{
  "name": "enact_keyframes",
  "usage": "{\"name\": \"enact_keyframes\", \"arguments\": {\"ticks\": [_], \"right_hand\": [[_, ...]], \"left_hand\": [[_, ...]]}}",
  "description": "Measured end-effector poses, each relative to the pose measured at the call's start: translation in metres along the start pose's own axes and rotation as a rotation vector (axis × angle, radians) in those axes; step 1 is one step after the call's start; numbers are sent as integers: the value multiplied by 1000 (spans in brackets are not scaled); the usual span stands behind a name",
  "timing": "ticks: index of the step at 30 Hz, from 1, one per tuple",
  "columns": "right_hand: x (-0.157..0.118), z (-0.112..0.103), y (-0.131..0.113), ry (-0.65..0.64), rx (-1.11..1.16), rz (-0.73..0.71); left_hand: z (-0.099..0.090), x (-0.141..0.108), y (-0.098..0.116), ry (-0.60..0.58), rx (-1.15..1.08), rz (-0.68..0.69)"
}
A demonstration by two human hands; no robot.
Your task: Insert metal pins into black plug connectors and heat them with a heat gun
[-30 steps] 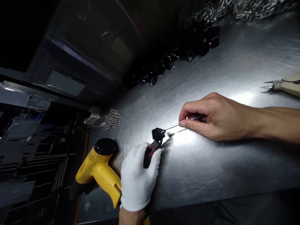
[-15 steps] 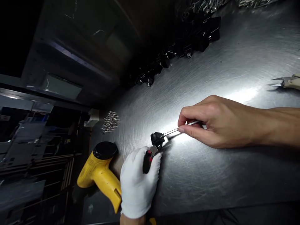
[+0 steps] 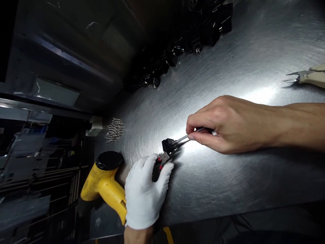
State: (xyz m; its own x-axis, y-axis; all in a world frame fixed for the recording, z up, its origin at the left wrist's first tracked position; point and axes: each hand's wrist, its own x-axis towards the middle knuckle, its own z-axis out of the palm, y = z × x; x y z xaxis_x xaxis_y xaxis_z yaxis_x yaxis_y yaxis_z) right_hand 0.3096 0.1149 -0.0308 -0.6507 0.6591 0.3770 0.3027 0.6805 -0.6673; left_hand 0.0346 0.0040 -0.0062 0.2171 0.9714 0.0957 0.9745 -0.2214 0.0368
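Note:
My left hand point(image 3: 144, 193), in a white glove, is closed around small pliers point(image 3: 164, 157) with red-and-black handles. Their grey jaws reach to the underside of a small black block-shaped part point(image 3: 168, 145); whether they grip it is unclear. Pinched between the thumb and fingers of my bare right hand point(image 3: 223, 127) is a slim metal tool point(image 3: 182, 138). Its far end meets the right side of the black part, while its rear end is covered by my palm, so its exact kind cannot be told.
A yellow heat gun point(image 3: 106, 184) rests left of my glove. Several small metal pieces point(image 3: 115, 130) lie in a cluster at the table's left. Black parts point(image 3: 175, 54) are heaped along the back. Cream-handled cutters point(image 3: 304, 77) lie at the right on the metal table point(image 3: 228, 189).
The whole view has shifted slightly, so most things sit a little further left and up. My right hand is a bit closer to the black part, and the tool's shaft has turned.

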Motion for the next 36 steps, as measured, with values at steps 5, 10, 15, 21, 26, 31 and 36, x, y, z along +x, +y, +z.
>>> {"name": "enact_keyframes", "arguments": {"ticks": [5,10,15,21,26,31,36], "right_hand": [[-2,0,0,1,-41,19],[-2,-3,1,-39,-101,36],[-1,-3,-1,-44,-120,58],[-4,-3,-10,-62,-153,104],[-7,-2,-14,-68,-192,125],[-9,1,-16,-48,-198,127],[-9,1,-16,-54,-174,126]], "left_hand": [[-4,4,5,-48,63,-4],[-9,9,15,-129,174,-36],[-12,12,22,-184,214,-58],[-11,10,28,-161,262,-74],[-8,10,33,-135,291,-98],[-8,10,38,-140,282,-139],[-8,11,39,-128,278,-138]]}}
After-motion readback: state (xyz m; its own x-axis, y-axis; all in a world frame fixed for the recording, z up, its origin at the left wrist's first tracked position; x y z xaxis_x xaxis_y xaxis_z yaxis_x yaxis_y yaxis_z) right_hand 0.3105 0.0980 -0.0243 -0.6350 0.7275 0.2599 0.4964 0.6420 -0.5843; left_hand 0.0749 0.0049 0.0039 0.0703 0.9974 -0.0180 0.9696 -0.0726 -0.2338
